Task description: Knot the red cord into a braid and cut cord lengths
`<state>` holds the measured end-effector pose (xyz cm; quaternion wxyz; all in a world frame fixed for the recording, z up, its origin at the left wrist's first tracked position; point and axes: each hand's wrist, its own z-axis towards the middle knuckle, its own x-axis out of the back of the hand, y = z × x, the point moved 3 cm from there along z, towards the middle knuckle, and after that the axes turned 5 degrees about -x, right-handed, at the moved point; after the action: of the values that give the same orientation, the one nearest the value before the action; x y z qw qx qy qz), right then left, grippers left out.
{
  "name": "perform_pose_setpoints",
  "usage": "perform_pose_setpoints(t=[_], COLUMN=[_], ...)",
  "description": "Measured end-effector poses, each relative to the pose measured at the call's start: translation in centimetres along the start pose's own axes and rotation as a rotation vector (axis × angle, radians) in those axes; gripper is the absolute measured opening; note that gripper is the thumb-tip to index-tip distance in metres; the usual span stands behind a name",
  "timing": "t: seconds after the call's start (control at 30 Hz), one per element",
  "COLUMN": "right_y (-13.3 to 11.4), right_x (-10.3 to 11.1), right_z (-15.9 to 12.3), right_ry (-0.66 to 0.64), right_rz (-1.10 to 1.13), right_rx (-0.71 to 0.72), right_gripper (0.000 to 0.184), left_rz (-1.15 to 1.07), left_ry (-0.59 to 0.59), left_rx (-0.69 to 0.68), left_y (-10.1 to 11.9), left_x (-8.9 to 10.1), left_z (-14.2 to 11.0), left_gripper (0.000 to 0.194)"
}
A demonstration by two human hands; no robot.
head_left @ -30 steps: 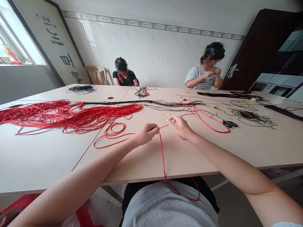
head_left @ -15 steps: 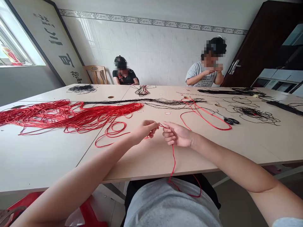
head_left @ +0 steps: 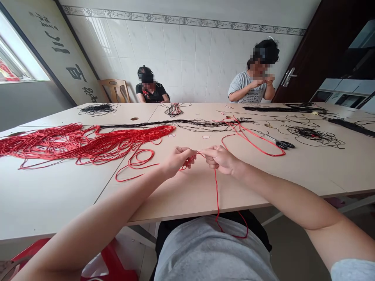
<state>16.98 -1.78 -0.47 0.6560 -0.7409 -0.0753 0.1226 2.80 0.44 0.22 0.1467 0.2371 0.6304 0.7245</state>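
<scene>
Grip, head view: narrow at both hands, with fingertips of left hand (head_left: pixel 177 160) and right hand (head_left: pixel 222 158) closed on red cord (head_left: pixel 217 191). Locate the cord nearer than, and to the right of, the red bundle (head_left: pixel 117 141). Progress, by judgement: partway, with small loops gathered at the left hand. Remaining: a long tail hanging slack from the right hand, over the edge of the table (head_left: pixel 181 197), apparently unworked. Cannot tell whether knotted; hidden by fingers.

Also note, right of the red bundle: scissors (head_left: pixel 284 144), loose red strand (head_left: pixel 272 155) alongside, then black coil (head_left: pixel 313 136). Just beyond the bundle: black strands (head_left: pixel 152 124). Farther beyond, to the right: person in a black top (head_left: pixel 158 93), person in a grey shirt (head_left: pixel 246 86). Possible hindrances: loose red loops (head_left: pixel 153 155) at the bundle's near right side; table edge, as a snag point for the tail.
</scene>
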Motion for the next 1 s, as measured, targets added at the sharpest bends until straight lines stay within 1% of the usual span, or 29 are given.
perform_pose_setpoints(t=[0.13, 0.2, 0.23, 0.27, 0.3, 0.33, 0.37, 0.4, 0.43, 0.47, 0.57, 0.6, 0.7, 0.73, 0.8, 0.9, 0.97, 1.0], right_y=[-0.2, -0.2, -0.2, -0.1, 0.0, 0.2, 0.4, 0.5, 0.6, 0.7, 0.7, 0.8, 0.8, 0.7, 0.3, -0.4, -0.6, -0.6], right_x=[1.0, 1.7, 2.0, 2.1, 2.1, 1.9, 1.6, 1.2, 0.9, 0.6, 0.3, 0.2, 0.3, 0.3, 0.4, 0.4, 0.3, 0.2], right_z=[-0.3, -0.3, -0.2, -0.1, 0.0, 0.0, 0.1, 0.1, 0.1, 0.1, 0.1, 0.1, 0.4, 0.4, 0.5, 0.5, 0.4, 0.5], right_ry=[0.131, 0.199, 0.203, 0.172, 0.103, 0.006, -0.089, -0.152, -0.172, -0.152, -0.038, -0.031, -0.092, -0.114, -0.137, -0.134, -0.106, -0.082], right_rz=[-0.383, -0.542, -0.577, -0.578, -0.544, -0.487, -0.425, -0.375, -0.350, -0.343, -0.336, -0.309, -0.239, -0.233, -0.242, -0.269, -0.258, -0.234], right_rx=[0.244, 0.334, 0.358, 0.368, 0.360, 0.333, 0.297, 0.268, 0.253, 0.254, 0.265, 0.247, 0.182, 0.180, 0.225, 0.307, 0.299, 0.269], right_gripper=[0.046, 0.031, 0.022, 0.023, 0.032, 0.036, 0.033, 0.027, 0.023, 0.025, 0.035, 0.036, 0.039, 0.039, 0.041, 0.042, 0.043, 0.044], left_rz=[0.080, 0.141, 0.164, 0.180, 0.189, 0.194, 0.196, 0.197, 0.199, 0.201, 0.196, 0.189, 0.142, 0.121, 0.078, 0.059, 0.056, 0.053], left_ry=[-0.049, -0.093, -0.116, -0.138, -0.160, -0.178, -0.191, -0.203, -0.215, -0.225, -0.240, -0.238, -0.225, -0.219, -0.209, -0.181, -0.158, -0.148], left_rx=[0.014, 0.021, 0.024, 0.024, 0.019, 0.010, 0.003, 0.002, 0.005, 0.010, 0.012, 0.001, -0.029, -0.036, -0.042, -0.046, -0.051, -0.055], left_y=[0.1, -0.1, -0.2, -0.2, -0.2, -0.1, 0.0, 0.1, 0.1, 0.2, 0.2, 0.2, 0.3, 0.3, 0.3, 0.2, 0.2, 0.2], left_x=[0.0, 0.0, 0.0, -0.1, -0.1, -0.1, -0.2, -0.2, -0.2, -0.3, -0.4, -0.4, -0.6, -0.7, -0.8, -0.6, -0.4, -0.2], left_z=[-0.2, -0.4, -0.4, -0.5, -0.5, -0.6, -0.6, -0.6, -0.6, -0.6, -0.7, -0.6, -0.6, -0.6, -0.6, -0.6, -0.5, -0.5], left_gripper=[0.023, 0.023, 0.023, 0.023, 0.023, 0.022, 0.023, 0.024, 0.025, 0.026, 0.029, 0.029, 0.025, 0.024, 0.022, 0.022, 0.022, 0.021])
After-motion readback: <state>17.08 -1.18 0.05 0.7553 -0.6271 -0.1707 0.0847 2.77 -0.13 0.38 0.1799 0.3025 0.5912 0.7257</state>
